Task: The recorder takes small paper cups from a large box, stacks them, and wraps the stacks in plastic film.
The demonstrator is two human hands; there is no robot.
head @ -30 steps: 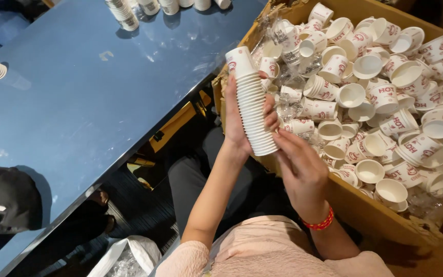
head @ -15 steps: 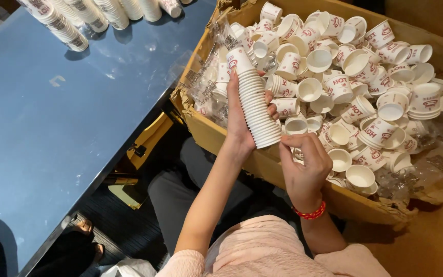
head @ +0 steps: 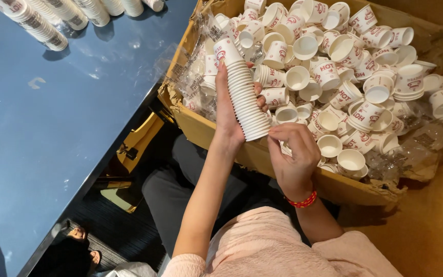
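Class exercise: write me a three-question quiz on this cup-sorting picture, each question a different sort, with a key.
1. True or false: the left hand holds a nested stack of cups.
2. Where are the loose cups? A) in a cardboard box B) on the floor C) in a sink
3. What is on the right hand's wrist?

Key:
1. True.
2. A.
3. A red bracelet.

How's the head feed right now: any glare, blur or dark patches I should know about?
Head view: sharp on the left hand gripping the cup stack and on the right hand; soft sheen on the blue table; plastic wrap in the cardboard box glints; floor under the table is dark.
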